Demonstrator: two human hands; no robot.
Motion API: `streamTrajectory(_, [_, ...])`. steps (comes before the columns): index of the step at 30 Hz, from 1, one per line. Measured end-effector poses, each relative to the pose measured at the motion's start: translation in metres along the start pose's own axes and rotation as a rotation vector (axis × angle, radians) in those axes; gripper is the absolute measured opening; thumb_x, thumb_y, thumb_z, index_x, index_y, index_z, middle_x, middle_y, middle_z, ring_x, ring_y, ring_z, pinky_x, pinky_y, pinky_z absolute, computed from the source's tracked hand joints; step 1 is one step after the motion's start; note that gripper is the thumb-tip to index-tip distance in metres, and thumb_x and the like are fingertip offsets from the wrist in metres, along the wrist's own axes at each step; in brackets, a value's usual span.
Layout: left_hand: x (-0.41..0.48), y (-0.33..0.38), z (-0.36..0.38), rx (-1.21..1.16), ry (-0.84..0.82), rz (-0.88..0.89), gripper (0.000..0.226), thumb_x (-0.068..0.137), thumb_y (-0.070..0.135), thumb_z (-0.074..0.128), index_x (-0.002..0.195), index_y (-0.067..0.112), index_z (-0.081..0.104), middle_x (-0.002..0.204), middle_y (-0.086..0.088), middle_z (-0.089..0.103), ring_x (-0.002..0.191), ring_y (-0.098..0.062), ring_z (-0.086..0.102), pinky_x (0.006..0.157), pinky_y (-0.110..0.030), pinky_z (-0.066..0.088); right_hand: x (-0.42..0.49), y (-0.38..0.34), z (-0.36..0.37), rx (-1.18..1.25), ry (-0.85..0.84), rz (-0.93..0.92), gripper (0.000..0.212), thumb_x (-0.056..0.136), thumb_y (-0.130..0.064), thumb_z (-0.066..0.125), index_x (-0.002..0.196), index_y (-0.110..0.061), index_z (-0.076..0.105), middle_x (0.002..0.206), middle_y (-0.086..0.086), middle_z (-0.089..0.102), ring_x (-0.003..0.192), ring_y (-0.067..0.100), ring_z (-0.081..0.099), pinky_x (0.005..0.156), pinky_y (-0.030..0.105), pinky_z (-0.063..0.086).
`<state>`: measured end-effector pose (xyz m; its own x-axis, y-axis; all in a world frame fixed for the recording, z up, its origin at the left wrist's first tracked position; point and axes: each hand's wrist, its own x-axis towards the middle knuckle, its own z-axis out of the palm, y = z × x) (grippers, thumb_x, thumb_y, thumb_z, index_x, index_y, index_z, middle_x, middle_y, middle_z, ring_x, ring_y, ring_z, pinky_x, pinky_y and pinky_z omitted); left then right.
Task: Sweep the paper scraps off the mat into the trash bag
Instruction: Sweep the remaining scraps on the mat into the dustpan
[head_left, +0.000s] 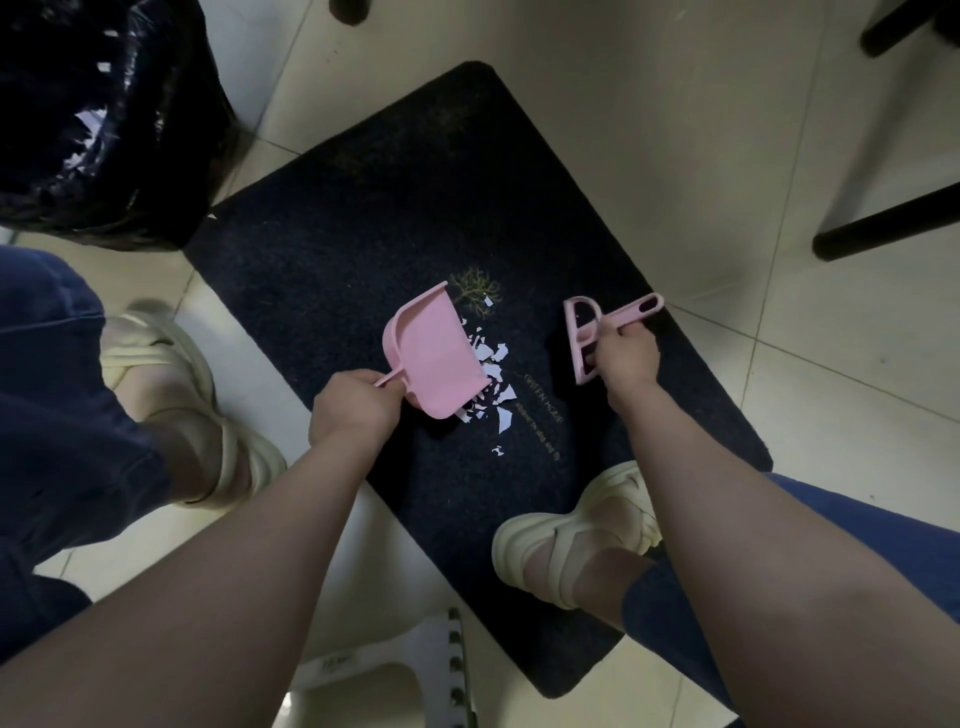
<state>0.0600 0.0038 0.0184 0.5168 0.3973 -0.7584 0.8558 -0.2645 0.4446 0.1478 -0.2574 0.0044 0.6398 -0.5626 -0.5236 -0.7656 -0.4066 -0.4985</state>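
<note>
on the dark mat (337, 249), right in the middle of it, the paper scraps (497, 376) are lying in a loose white cluster beside the printed gold tree and lettering, with one small piece sitting a little nearer the person than the others. the left hand (356, 402) is gripping the thin handle of the pink dustpan (431, 353), fingers curled round it, and the pan is tilting with its open lip down at the left edge of the scraps, some bits touching or tucking under that lip. over on the other side, the right hand (626, 353) is closing round the handle of the pink brush (584, 338), holding it to the right of the pile and apart from it, dark bristles pointing toward the scraps; whether the bristles are touching the mat is hard to tell. the black trash bag (104, 156) is standing open at the mat's far left corner, well away from the pile, with a few pale bits showing inside. the right sandal (571, 530) is resting on the mat's near edge, the left sandal (171, 395) is sitting on the tile floor (727, 130) just beside the mat, a white stool (395, 670) is showing at the bottom, and black furniture legs (883, 218) are standing at the upper right.
</note>
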Motion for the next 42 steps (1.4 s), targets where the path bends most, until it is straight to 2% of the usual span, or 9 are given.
streamTrajectory(5, [-0.004, 0.006, 0.004, -0.009, -0.017, -0.003, 0.019, 0.082, 0.040, 0.063, 0.067, 0.030, 0.068, 0.076, 0.001, 0.069, 0.078, -0.022, 0.066, 0.078, -0.037, 0.056, -0.007, 0.003, -0.014, 0.106, 0.226, 0.009, 0.029, 0.101, -0.028, 0.039, 0.106, -0.011, 0.062, 0.095, 0.002, 0.062, 0.083, 0.019, 0.060, 0.074, 0.032, 0.049])
streamTrajectory(8, [-0.005, 0.006, 0.005, 0.005, -0.018, 0.000, 0.019, 0.082, 0.040, 0.062, 0.067, 0.030, 0.068, 0.076, 0.002, 0.069, 0.078, -0.022, 0.066, 0.079, -0.037, 0.056, -0.004, 0.010, -0.015, 0.225, 0.089, 0.121, 0.026, 0.099, -0.022, 0.043, 0.102, -0.008, 0.064, 0.092, 0.007, 0.067, 0.072, 0.020, 0.063, 0.064, 0.033, 0.054])
streamTrajectory(11, [-0.004, 0.003, 0.001, 0.033, -0.001, 0.001, 0.021, 0.083, 0.038, 0.061, 0.065, 0.029, 0.066, 0.074, 0.001, 0.069, 0.077, -0.022, 0.066, 0.077, -0.036, 0.055, -0.009, 0.007, -0.011, 0.189, -0.104, 0.087, 0.021, 0.096, -0.017, 0.044, 0.094, -0.012, 0.065, 0.084, 0.004, 0.069, 0.056, 0.013, 0.054, 0.046, 0.023, 0.044])
streamTrajectory(17, [-0.003, -0.001, -0.004, 0.080, 0.007, 0.021, 0.023, 0.083, 0.036, 0.061, 0.063, 0.027, 0.065, 0.074, 0.000, 0.068, 0.076, -0.022, 0.065, 0.071, -0.032, 0.052, 0.001, 0.008, -0.008, 0.218, 0.157, 0.111, 0.031, 0.097, -0.033, 0.044, 0.100, -0.011, 0.067, 0.097, 0.008, 0.070, 0.080, 0.025, 0.067, 0.073, 0.038, 0.058])
streamTrajectory(21, [-0.002, -0.004, -0.007, 0.087, 0.012, 0.017, 0.022, 0.085, 0.037, 0.061, 0.066, 0.029, 0.066, 0.075, -0.001, 0.068, 0.078, -0.022, 0.064, 0.073, -0.033, 0.052, -0.001, 0.002, -0.006, 0.225, -0.036, 0.172, 0.021, 0.094, -0.017, 0.044, 0.092, -0.010, 0.064, 0.078, 0.006, 0.065, 0.056, 0.015, 0.057, 0.039, 0.019, 0.042])
streamTrajectory(26, [-0.003, -0.004, -0.006, 0.070, 0.001, 0.025, 0.020, 0.085, 0.036, 0.061, 0.067, 0.030, 0.066, 0.076, -0.001, 0.068, 0.078, -0.023, 0.064, 0.074, -0.033, 0.053, -0.004, 0.005, -0.008, 0.256, 0.174, 0.093, 0.029, 0.095, -0.027, 0.044, 0.098, -0.011, 0.067, 0.092, 0.008, 0.069, 0.081, 0.026, 0.067, 0.072, 0.037, 0.057])
streamTrajectory(32, [-0.004, -0.003, -0.008, 0.080, 0.006, 0.033, 0.022, 0.085, 0.036, 0.061, 0.063, 0.031, 0.063, 0.075, 0.000, 0.068, 0.077, -0.022, 0.064, 0.073, -0.032, 0.052, -0.013, 0.005, -0.001, 0.262, -0.138, 0.134, 0.019, 0.094, -0.016, 0.044, 0.090, -0.013, 0.062, 0.070, 0.001, 0.063, 0.052, 0.012, 0.050, 0.040, 0.019, 0.039])
streamTrajectory(37, [-0.003, -0.005, -0.014, 0.090, 0.017, 0.037, 0.022, 0.085, 0.037, 0.061, 0.064, 0.030, 0.063, 0.077, -0.002, 0.069, 0.080, -0.024, 0.064, 0.075, -0.032, 0.052, -0.018, -0.001, -0.003, 0.369, -0.039, 0.077, 0.021, 0.095, -0.017, 0.045, 0.081, -0.016, 0.061, 0.073, 0.002, 0.062, 0.053, 0.012, 0.046, 0.051, 0.026, 0.040])
streamTrajectory(42, [-0.001, -0.011, -0.030, 0.101, 0.056, 0.030, 0.025, 0.084, 0.040, 0.062, 0.061, 0.031, 0.062, 0.077, -0.001, 0.068, 0.081, -0.024, 0.063, 0.073, -0.031, 0.050, -0.018, -0.008, 0.001, 0.314, -0.102, -0.004, 0.021, 0.098, -0.022, 0.046, 0.086, -0.017, 0.063, 0.077, 0.003, 0.064, 0.056, 0.011, 0.047, 0.052, 0.025, 0.041])
